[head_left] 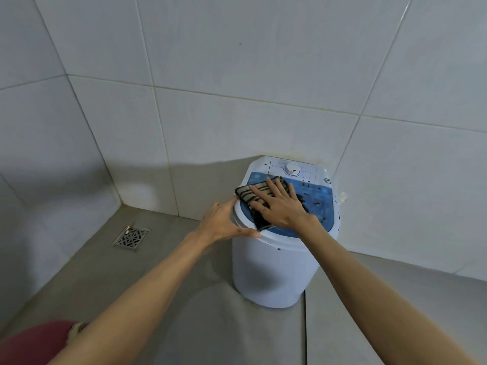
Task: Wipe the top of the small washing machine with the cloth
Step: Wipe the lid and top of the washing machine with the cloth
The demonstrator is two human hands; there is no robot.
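A small white washing machine (268,270) with a blue lid (319,198) stands in the corner on the floor. Dark specks and smears mark the right part of the lid. A brown-and-black striped cloth (247,194) lies on the lid's left half. My right hand (279,204) presses flat on the cloth with the fingers spread, pointing toward the far left. My left hand (224,222) grips the machine's left front rim, thumb along the edge. A white control dial (292,169) sits on the panel behind the lid.
White tiled walls (237,75) close in behind and to the right of the machine. A metal floor drain (131,237) lies in the grey floor to the left. A red garment (34,343) shows at the bottom left corner.
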